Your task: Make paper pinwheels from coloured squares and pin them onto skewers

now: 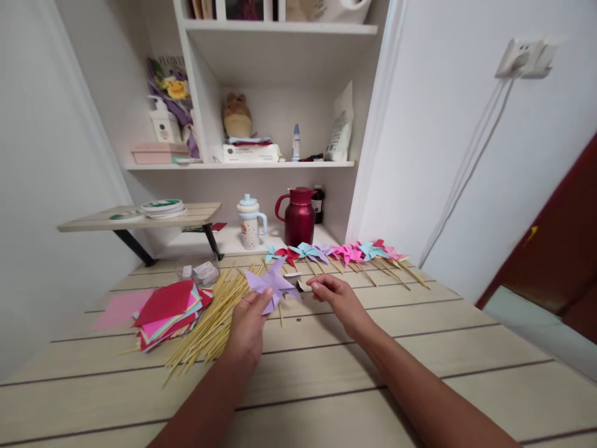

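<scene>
My left hand (247,320) pinches a light purple paper pinwheel (275,285) by one blade, above the table. To its right, the fingers of my right hand (333,295) are closed on a small whitish scrap (305,286); its kind is not clear. Another pale scrap (293,275) shows just behind it. On the table by my left hand lies a loose pile of thin wooden sticks (209,323). Beyond my hands is a row of finished pinwheels (347,253) in pink, blue, red and purple, with sticks attached. A tiny dark speck (299,319) lies between my hands.
A stack of coloured paper squares (168,308) lies at the left, with a clear plastic bag (205,272) behind it. A small raised stand (200,213) holds round white discs. A cup (249,227) and a red jug (300,218) stand on the shelf behind.
</scene>
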Action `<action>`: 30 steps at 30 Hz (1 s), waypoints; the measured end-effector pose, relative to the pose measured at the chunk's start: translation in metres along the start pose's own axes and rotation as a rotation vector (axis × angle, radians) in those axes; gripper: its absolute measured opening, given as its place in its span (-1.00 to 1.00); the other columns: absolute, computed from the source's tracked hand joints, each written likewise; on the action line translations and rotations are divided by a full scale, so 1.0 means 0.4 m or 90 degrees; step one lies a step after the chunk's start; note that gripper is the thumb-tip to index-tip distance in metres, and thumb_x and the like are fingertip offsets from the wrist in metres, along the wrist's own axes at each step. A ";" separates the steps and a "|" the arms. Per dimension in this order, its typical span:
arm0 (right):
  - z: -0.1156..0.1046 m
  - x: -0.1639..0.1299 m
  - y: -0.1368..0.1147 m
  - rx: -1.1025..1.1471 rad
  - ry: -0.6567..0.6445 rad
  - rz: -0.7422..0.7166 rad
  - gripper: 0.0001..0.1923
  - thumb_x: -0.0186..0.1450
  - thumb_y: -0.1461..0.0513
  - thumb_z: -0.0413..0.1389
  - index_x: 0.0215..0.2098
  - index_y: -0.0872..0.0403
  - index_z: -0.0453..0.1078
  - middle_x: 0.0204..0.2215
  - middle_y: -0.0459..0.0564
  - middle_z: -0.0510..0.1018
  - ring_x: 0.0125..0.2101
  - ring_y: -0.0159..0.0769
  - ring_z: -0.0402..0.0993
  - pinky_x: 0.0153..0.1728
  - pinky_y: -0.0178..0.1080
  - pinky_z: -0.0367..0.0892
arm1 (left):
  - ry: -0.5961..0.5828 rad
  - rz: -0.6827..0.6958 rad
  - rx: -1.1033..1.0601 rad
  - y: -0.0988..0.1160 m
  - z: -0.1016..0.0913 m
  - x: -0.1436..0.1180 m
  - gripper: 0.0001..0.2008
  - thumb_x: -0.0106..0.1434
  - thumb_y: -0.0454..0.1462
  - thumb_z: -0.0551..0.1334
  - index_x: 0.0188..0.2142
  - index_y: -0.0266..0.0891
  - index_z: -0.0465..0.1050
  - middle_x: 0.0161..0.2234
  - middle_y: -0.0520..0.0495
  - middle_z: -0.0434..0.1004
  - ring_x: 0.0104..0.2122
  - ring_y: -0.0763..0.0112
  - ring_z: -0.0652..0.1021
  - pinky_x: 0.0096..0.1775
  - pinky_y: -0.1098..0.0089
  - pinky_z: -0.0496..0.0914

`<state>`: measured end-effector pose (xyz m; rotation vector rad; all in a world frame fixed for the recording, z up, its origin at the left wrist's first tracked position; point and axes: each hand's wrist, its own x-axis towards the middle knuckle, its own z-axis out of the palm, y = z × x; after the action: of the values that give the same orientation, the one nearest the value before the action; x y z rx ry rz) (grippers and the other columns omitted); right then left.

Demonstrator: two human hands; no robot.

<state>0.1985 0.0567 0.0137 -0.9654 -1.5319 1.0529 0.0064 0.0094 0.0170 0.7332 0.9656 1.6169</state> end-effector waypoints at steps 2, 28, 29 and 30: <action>0.012 -0.007 -0.013 0.040 0.023 0.011 -0.61 0.22 -0.06 0.15 -0.21 0.07 0.48 -0.48 -0.08 0.48 -0.41 -0.26 0.38 -0.31 -0.20 0.28 | -0.004 0.003 0.011 -0.013 0.006 -0.007 -0.65 -0.08 -0.18 0.49 -0.30 -0.32 0.62 -0.30 -0.16 0.67 -0.29 0.29 0.61 -0.14 0.31 0.44; 0.050 -0.025 -0.038 0.103 -0.088 0.068 -0.04 -0.14 0.20 0.44 0.21 -0.03 0.23 -0.27 -0.07 0.42 -0.24 -0.25 0.38 -0.20 -0.20 0.33 | -0.060 0.152 0.233 -0.036 0.003 0.011 -0.88 -0.06 -0.23 0.41 -0.49 -0.23 0.65 -0.39 -0.07 0.56 -0.35 0.28 0.52 -0.24 0.37 0.37; 0.048 -0.024 -0.038 0.102 -0.086 0.071 -0.07 -0.14 0.20 0.44 0.18 -0.03 0.27 -0.30 -0.10 0.40 -0.28 -0.27 0.36 -0.23 -0.21 0.32 | -0.064 0.152 0.237 -0.035 0.003 0.011 -0.87 -0.06 -0.23 0.40 -0.48 -0.23 0.65 -0.38 -0.08 0.57 -0.34 0.27 0.52 -0.24 0.36 0.37; 0.046 -0.024 -0.037 0.100 -0.088 0.074 -0.14 -0.14 0.19 0.44 0.13 -0.02 0.32 -0.34 -0.12 0.39 -0.32 -0.30 0.35 -0.26 -0.23 0.31 | -0.068 0.153 0.242 -0.035 0.002 0.011 -0.87 -0.05 -0.23 0.40 -0.47 -0.23 0.65 -0.37 -0.09 0.57 -0.34 0.26 0.53 -0.24 0.36 0.37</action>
<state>0.1811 0.0404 0.0230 -0.8958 -1.4925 1.3254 0.0124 0.0154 0.0051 1.2227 1.1556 1.5956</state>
